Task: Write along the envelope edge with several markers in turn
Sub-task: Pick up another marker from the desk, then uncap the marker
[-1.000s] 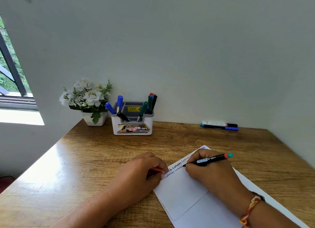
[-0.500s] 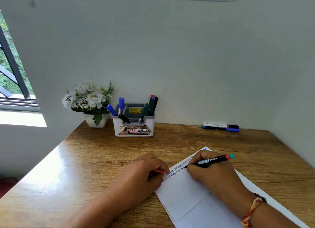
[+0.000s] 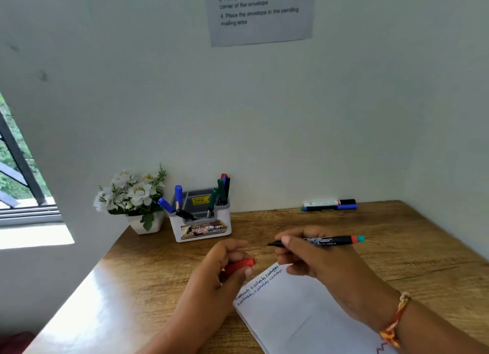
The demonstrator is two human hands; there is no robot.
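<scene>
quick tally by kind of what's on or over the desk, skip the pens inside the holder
markers: 3, the black marker, white marker, blue marker
red cap: 1
envelope: 1
holder: 1
flower pot: 1
total: 7

A white envelope [image 3: 304,316] is laid flat on the tabletop [image 3: 158,287], with small writing (black, blue, red) along its edge. A black marker [image 3: 325,240] is held level in the air, tip bare. A red cap [image 3: 239,265] is held just beside the envelope.
</scene>
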